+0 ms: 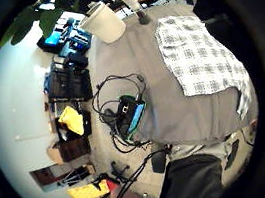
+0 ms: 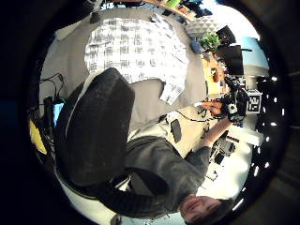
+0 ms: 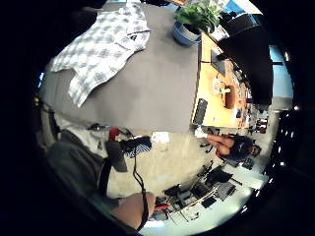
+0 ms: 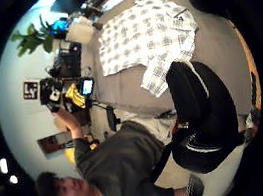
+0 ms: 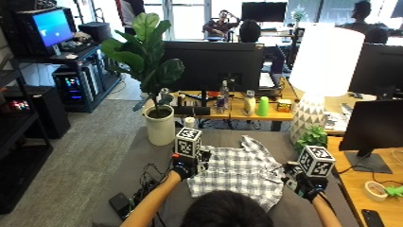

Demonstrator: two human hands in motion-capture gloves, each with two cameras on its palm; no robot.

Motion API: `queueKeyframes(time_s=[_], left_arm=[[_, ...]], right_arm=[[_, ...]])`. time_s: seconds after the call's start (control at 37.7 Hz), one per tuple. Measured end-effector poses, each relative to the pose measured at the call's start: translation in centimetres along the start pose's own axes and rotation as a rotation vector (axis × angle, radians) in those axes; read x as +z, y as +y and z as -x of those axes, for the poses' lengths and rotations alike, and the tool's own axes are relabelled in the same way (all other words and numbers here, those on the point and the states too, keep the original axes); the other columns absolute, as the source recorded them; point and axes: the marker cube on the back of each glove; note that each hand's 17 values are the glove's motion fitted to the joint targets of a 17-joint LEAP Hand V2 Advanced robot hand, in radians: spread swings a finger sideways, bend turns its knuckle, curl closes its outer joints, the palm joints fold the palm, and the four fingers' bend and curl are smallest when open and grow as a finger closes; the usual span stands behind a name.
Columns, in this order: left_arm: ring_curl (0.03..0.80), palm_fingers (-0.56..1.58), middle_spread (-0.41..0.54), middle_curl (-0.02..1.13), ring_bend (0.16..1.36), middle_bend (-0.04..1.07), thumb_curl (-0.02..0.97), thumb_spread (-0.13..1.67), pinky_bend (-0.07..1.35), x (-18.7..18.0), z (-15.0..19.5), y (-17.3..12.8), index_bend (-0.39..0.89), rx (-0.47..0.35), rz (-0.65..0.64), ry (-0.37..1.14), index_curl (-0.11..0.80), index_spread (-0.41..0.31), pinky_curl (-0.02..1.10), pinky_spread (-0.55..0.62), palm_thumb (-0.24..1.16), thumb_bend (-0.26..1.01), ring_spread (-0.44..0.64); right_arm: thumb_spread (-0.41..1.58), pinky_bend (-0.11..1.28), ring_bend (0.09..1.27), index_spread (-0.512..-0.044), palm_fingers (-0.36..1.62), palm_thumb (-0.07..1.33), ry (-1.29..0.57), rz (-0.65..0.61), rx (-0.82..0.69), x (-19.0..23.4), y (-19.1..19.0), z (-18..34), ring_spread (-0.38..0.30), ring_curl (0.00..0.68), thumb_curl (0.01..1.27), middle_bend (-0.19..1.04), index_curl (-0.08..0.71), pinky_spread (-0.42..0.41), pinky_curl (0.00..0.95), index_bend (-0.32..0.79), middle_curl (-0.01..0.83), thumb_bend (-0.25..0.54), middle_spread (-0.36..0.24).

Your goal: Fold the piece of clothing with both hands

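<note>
Between raised hands: plaid shirt [image 5: 236, 174] flat on table; both grips' state unclear.

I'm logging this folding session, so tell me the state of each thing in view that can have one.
Shirt: spread flat on the grey table, not yet folded, one sleeve hanging over the near edge.
Left hand: raised above the table, holding nothing.
Right hand: raised above the table, holding nothing.
Monitor: on, blue screen.

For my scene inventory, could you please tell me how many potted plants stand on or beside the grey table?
2: a tall leafy plant in a white pot at the grey table's far left corner, and a small plant by the white lamp.
</note>
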Motion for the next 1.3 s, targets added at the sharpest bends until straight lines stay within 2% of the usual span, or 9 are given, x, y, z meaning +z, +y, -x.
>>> queueKeyframes(time_s=[0.08,0.21,0.5,0.74,0.93,1.06,1.14,1.22,1.3], left_arm=[[0.134,0.39,0.116,0.03,0.5,0.1,0.013,0.59,0.36,-0.2,0.0,0.0,0.21,-0.008,-0.001,-0.009,0.093,-0.034,0.11,0.15,0.1,0.07,0.11],[0.194,0.35,0.152,0.07,0.55,0.12,0.034,0.88,0.38,0.0,0.2,0.3,0.21,-0.018,0.016,-0.005,0.155,-0.044,0.17,0.2,0.11,0.07,0.15],[0.238,0.31,0.182,0.11,0.58,0.13,0.079,1.17,0.4,0.8,1.6,0.8,0.2,-0.042,0.021,0.009,0.248,-0.053,0.23,0.23,0.11,0.04,0.19],[0.256,0.3,0.19,0.13,0.59,0.14,0.109,1.25,0.41,4.8,0.5,-1.1,0.19,0.001,0.076,-0.011,0.298,-0.054,0.26,0.24,0.11,0.02,0.19],[0.272,0.25,0.186,0.15,0.61,0.16,0.147,1.21,0.43,11.7,-0.5,-3.9,0.13,0.081,0.202,-0.105,0.301,-0.058,0.29,0.24,0.15,0.01,0.19],[0.286,0.2,0.181,0.17,0.63,0.16,0.174,1.14,0.47,16.1,-0.9,-5.4,0.11,0.093,0.252,-0.112,0.284,-0.062,0.31,0.24,0.17,-0.01,0.19],[0.29,0.19,0.178,0.18,0.64,0.17,0.186,1.1,0.48,16.9,-1.1,-4.9,0.11,0.073,0.29,-0.111,0.277,-0.066,0.32,0.23,0.18,-0.02,0.19],[0.293,0.18,0.166,0.2,0.65,0.18,0.2,1.07,0.49,16.0,-1.4,-2.6,0.11,-0.005,0.349,-0.108,0.268,-0.068,0.32,0.23,0.2,-0.01,0.19],[0.296,0.2,0.148,0.21,0.66,0.19,0.214,1.06,0.5,15.7,-1.6,-1.9,0.1,-0.044,0.324,-0.09,0.26,-0.076,0.33,0.22,0.23,-0.01,0.17]], right_arm=[[0.58,0.23,0.34,-0.161,0.59,0.48,0.006,0.0,-0.003,0.0,-0.3,0.0,0.038,0.12,0.09,0.32,0.115,0.125,0.088,0.22,0.123,0.341,0.0],[0.87,0.21,0.35,-0.21,0.56,0.53,0.007,-0.018,-0.023,0.0,-1.3,0.2,0.051,0.181,0.13,0.32,0.187,0.166,0.145,0.19,0.18,0.375,0.0],[1.18,0.19,0.33,-0.248,0.55,0.55,0.043,0.006,-0.071,0.6,-2.6,2.1,0.063,0.228,0.18,0.3,0.254,0.202,0.2,0.17,0.253,0.362,0.0],[1.27,0.18,0.33,-0.258,0.55,0.57,0.107,0.137,-0.113,4.3,-5.8,2.5,0.066,0.258,0.21,0.29,0.283,0.211,0.227,0.16,0.293,0.331,-0.004],[1.21,0.32,0.38,-0.327,0.33,0.62,0.243,0.357,-0.112,11.5,-7.8,0.5,0.056,0.295,0.24,0.2,0.235,0.215,0.294,0.04,0.3,0.287,-0.036],[1.14,0.4,0.36,-0.357,0.22,0.67,0.292,0.45,-0.121,16.3,-8.9,0.0,0.071,0.296,0.27,0.2,0.203,0.221,0.325,0.06,0.31,0.251,-0.047],[1.11,0.43,0.36,-0.366,0.2,0.69,0.322,0.453,-0.114,18.1,-9.8,-0.2,0.076,0.294,0.29,0.2,0.189,0.223,0.332,0.07,0.314,0.226,-0.046],[1.08,0.45,0.37,-0.373,0.18,0.71,0.343,0.436,-0.104,19.3,-10.7,-0.2,0.08,0.294,0.3,0.19,0.184,0.22,0.337,0.09,0.318,0.205,-0.047],[1.05,0.46,0.38,-0.376,0.18,0.74,0.344,0.411,-0.082,20.0,-11.6,-0.3,0.076,0.299,0.31,0.19,0.182,0.218,0.341,0.1,0.322,0.187,-0.048]])
